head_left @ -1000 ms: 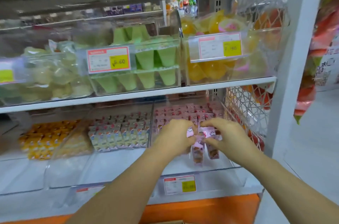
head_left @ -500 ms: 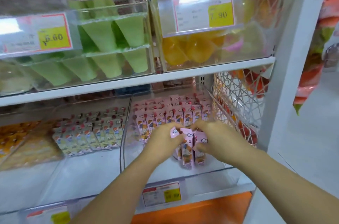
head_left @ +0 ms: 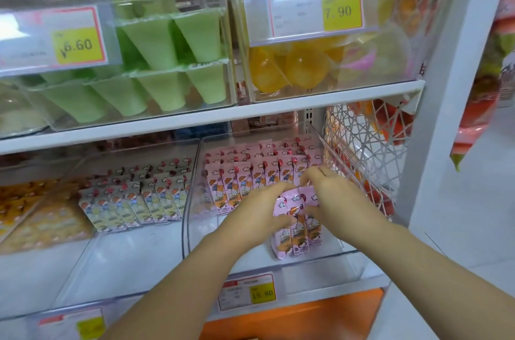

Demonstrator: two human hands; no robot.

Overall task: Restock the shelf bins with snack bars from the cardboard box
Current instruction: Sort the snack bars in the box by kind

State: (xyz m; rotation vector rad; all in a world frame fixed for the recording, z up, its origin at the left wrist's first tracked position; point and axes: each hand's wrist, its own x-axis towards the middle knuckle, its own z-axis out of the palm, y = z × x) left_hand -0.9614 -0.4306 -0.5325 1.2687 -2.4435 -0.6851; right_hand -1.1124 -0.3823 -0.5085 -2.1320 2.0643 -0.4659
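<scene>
At the bin's front, left hand and right hand together grip a bunch of pink bars, fingers curled round it, just before the standing rows.

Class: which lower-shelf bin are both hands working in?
The rightmost bin, the only one holding pink snack bars; the left hand and right hand grip some there.
</scene>
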